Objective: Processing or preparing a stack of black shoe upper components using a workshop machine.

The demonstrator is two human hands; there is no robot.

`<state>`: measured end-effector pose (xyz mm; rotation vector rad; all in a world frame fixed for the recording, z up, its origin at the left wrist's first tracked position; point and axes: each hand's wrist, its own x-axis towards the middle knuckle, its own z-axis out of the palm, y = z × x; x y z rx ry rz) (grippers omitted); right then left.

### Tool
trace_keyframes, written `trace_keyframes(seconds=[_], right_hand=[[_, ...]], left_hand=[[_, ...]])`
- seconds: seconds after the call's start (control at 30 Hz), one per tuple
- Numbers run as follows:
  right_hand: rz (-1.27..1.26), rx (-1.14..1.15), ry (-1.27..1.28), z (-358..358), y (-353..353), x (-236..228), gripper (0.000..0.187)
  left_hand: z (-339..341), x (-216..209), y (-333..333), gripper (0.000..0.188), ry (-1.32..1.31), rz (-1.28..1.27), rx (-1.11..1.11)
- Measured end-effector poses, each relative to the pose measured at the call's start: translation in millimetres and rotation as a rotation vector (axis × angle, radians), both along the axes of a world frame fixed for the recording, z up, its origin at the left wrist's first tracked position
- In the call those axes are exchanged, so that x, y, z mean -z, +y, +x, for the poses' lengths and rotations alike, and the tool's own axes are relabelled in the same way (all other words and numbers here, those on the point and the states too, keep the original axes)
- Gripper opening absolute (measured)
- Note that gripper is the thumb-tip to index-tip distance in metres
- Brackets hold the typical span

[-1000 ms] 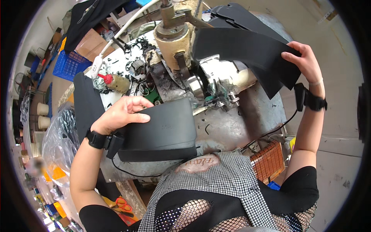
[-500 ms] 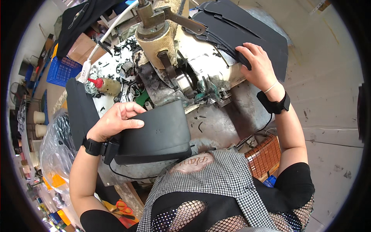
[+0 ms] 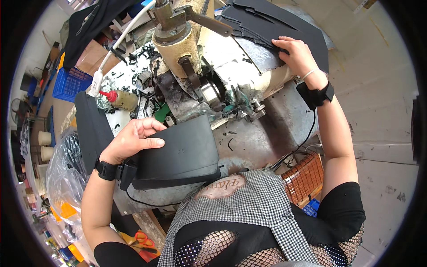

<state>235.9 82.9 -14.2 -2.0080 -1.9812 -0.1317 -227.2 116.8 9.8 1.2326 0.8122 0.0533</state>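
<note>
My left hand (image 3: 135, 139) grips the upper left edge of a stack of flat black leather-like panels (image 3: 187, 149), thumb on top. The stack has rounded corners and rests on the metal worktop near my apron. At the back right, my right hand (image 3: 299, 58) reaches to a pile of larger black panels (image 3: 278, 24). Its fingers are stretched out over the pile's near edge, and nothing shows lifted in them. Between the hands stands a cream-coloured bench machine (image 3: 180, 53) with a shiny metal roller (image 3: 209, 92) and a lever on top.
Black scraps (image 3: 142, 80) litter the white surface left of the machine, near a red-capped bottle (image 3: 119, 99) and a white power strip (image 3: 97, 82). A long black piece (image 3: 93, 124) lies by my left wrist. A blue crate (image 3: 73, 82) stands beyond. Cables run from both wristbands.
My right hand has moved slightly up along the edge of the pile, its fingers reaching further over it. My left hand and its stack have stayed almost still.
</note>
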Motion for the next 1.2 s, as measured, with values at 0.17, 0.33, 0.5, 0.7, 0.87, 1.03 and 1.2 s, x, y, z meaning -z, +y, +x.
trace_keyframes(seconds=[0.17,0.33,0.5,0.7,0.87,1.03,1.2], right_hand=[[0.045,0.031,0.000,17.7,16.1,10.2,0.041],[0.121,0.020,-0.033,10.6,12.6,16.7,0.036],[0.361,-0.137,-0.028,-16.2,-17.3,1.3,0.034],[0.338,-0.481,0.153,-68.9,-50.6,-16.5,0.044],[0.196,-0.679,0.087,-107.9,-63.8,0.9,0.063],[0.317,-0.637,0.079,-70.8,-46.7,-13.7,0.041],[-0.009,-0.267,0.598,15.2,-47.1,-47.5,0.025]], left_hand=[[-1.3,-2.1,-1.4,0.028,-0.017,-0.020,-0.012],[-7.9,1.5,-3.0,0.026,-0.019,-0.010,-0.034],[-14.1,3.4,6.4,0.021,-0.029,0.030,-0.027],[-15.2,1.8,6.3,0.020,0.038,0.086,-0.039],[14.0,8.4,16.4,0.021,0.036,0.132,-0.013],[24.1,5.9,19.8,0.031,-0.024,0.080,0.029],[5.3,-4.1,15.4,0.037,0.053,0.081,0.066]])
